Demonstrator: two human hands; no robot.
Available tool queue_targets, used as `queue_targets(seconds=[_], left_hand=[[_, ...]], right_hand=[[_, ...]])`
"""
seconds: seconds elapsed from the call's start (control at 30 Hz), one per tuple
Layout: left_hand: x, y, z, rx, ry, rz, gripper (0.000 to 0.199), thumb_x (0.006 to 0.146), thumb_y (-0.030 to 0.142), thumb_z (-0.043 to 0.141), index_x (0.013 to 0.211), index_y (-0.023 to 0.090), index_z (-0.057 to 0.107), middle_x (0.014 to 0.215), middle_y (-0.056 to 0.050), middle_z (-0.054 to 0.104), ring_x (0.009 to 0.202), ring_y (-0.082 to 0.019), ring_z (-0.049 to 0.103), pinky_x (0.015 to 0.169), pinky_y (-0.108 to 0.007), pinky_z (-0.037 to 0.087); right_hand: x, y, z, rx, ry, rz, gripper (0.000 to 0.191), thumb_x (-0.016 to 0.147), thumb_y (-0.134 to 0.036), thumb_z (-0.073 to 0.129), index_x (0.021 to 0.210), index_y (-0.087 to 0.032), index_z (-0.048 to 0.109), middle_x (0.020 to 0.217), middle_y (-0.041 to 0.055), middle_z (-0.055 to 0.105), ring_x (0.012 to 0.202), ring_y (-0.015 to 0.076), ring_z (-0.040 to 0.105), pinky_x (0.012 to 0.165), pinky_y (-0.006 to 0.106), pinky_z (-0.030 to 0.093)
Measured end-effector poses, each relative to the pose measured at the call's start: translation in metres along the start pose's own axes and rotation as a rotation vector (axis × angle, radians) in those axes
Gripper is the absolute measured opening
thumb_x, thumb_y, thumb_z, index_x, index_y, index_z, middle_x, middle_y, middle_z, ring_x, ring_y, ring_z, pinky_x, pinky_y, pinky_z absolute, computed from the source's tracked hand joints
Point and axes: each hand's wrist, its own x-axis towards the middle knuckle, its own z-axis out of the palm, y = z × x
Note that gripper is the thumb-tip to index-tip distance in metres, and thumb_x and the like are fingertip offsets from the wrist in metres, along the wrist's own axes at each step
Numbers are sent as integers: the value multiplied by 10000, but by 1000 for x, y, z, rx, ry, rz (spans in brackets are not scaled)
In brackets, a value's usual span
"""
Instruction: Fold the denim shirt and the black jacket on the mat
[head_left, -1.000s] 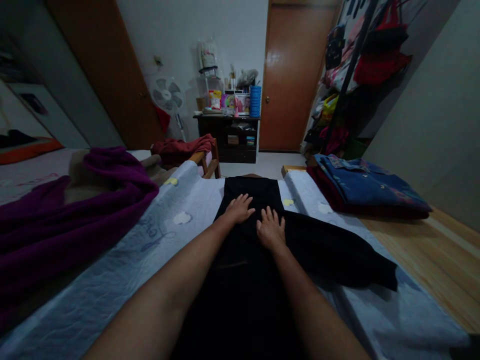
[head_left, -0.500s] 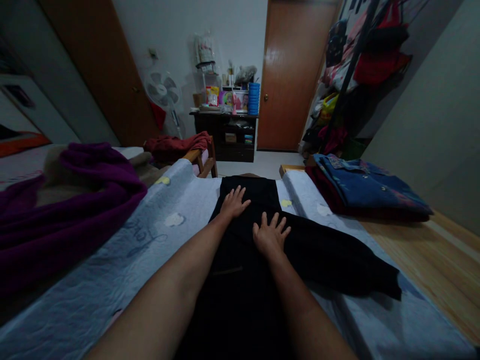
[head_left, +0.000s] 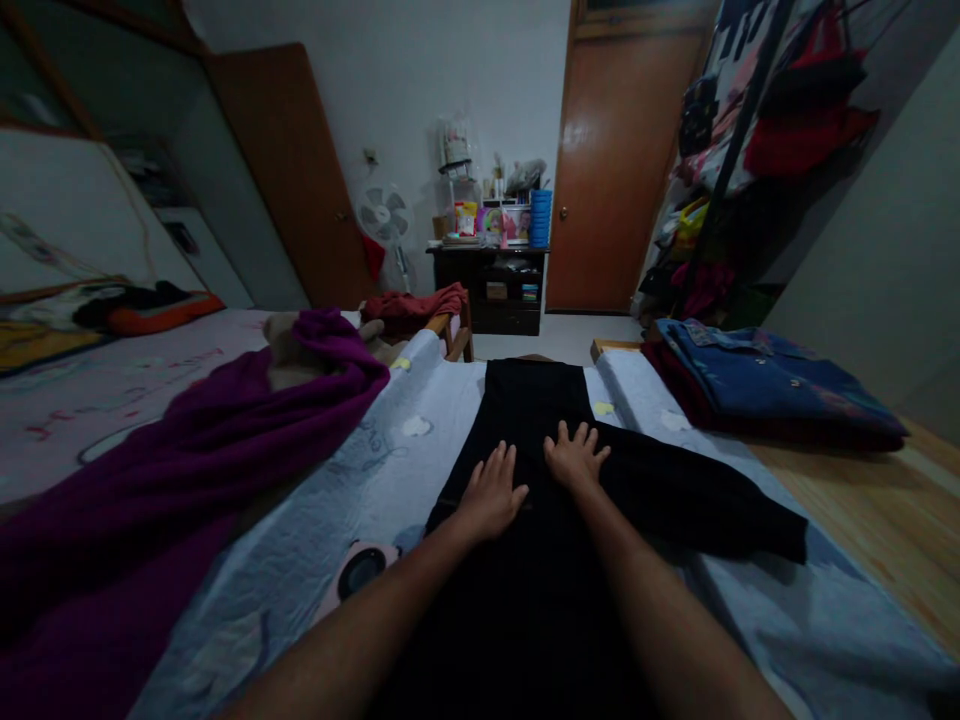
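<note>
A black long-sleeved garment [head_left: 532,400] lies spread on the pale blue bedding [head_left: 360,480], its one visible sleeve stretched out to the right. My left hand [head_left: 493,492] rests flat on the garment's left part, fingers extended. Farther up and to the right, my right hand [head_left: 576,457] presses on it near where the sleeve begins, with its fingers spread. Neither hand grips the cloth. The garment's near part runs down between my forearms and out of the picture.
A purple blanket [head_left: 247,440] is heaped at the left. Beside my left forearm lies a pink object with a dark round face [head_left: 364,568]. Folded clothes with a denim shirt on top [head_left: 780,375] sit on the wooden board [head_left: 840,480] at right. A fan [head_left: 385,215] stands behind.
My left hand has slid back toward me along the garment, while my right hand stays near the sleeve. The view has turned left, bringing the pink object into sight.
</note>
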Motion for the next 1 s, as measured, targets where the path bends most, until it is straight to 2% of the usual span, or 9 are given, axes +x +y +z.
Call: queue_targets(seconds=[0.1, 0.27, 0.4, 0.5, 0.6, 0.73, 0.8, 0.9, 1.0], left_hand=[[-13, 7, 10, 63, 85, 18, 625, 947, 413, 254, 1500, 144, 142, 1567, -98, 146, 1439, -210, 142, 1153, -417, 182], [-14, 7, 14, 103, 132, 7, 625, 948, 427, 259, 1496, 139, 175, 1562, -84, 188, 1431, -242, 174, 1149, -403, 191], [-14, 7, 12, 107, 130, -7, 625, 947, 435, 264, 1495, 146, 185, 1561, -79, 195, 1427, -260, 183, 1141, -412, 207], [-14, 7, 11, 103, 116, -9, 625, 946, 434, 269, 1494, 143, 192, 1559, -87, 201, 1424, -267, 193, 1137, -417, 218], [-14, 8, 11, 95, 120, -9, 622, 941, 434, 284, 1491, 154, 208, 1556, -83, 214, 1423, -265, 198, 1141, -416, 212], [-13, 7, 10, 67, 114, -12, 615, 938, 433, 302, 1489, 172, 219, 1555, -73, 217, 1427, -257, 186, 1145, -418, 206], [-9, 3, 7, 24, 82, -19, 611, 944, 448, 292, 1486, 175, 226, 1548, -76, 235, 1423, -245, 204, 1140, -414, 224], [8, -9, 1, -29, 85, 0, 573, 969, 429, 229, 1479, 169, 237, 1527, -88, 291, 1411, -206, 247, 1139, -392, 230], [37, -27, -3, 3, 102, 26, 526, 983, 357, 210, 1467, 159, 265, 1519, -95, 308, 1415, -200, 231, 1143, -406, 213]], right_hand=[[-2, 1, -2, -6, -82, -30, 590, 939, -467, 255, 1472, -217, 275, 1550, 158, 176, 1418, 335, 106, 1054, 616, 96], [-17, 16, -4, -23, -127, -158, 624, 944, -469, 232, 1492, -172, 210, 1568, 91, 153, 1431, 234, 107, 1117, 465, 114], [-27, 38, -11, -63, -155, -94, 707, 924, -540, 272, 1489, -120, 211, 1561, 138, 159, 1427, 246, 133, 1115, 423, 139], [-25, 45, -22, -66, -166, -38, 729, 898, -544, 349, 1448, -67, 307, 1521, 198, 247, 1401, 292, 209, 1089, 440, 200], [-17, 32, -31, -49, -135, -44, 665, 898, -497, 372, 1402, -64, 381, 1481, 206, 324, 1376, 301, 262, 1069, 447, 234], [1, -2, -26, 12, -50, -217, 623, 930, -404, 325, 1468, -99, 244, 1555, 123, 190, 1420, 219, 153, 1105, 381, 181], [10, -14, -17, 45, -49, -266, 621, 936, -392, 315, 1476, -99, 226, 1559, 112, 186, 1421, 211, 153, 1108, 371, 176], [19, -17, -1, 53, -48, -261, 592, 944, -417, 286, 1464, -134, 286, 1552, 83, 222, 1419, 221, 159, 1120, 391, 140], [22, -12, 10, 44, -19, -267, 581, 943, -445, 277, 1448, -163, 337, 1549, 57, 239, 1421, 232, 151, 1128, 418, 106]])
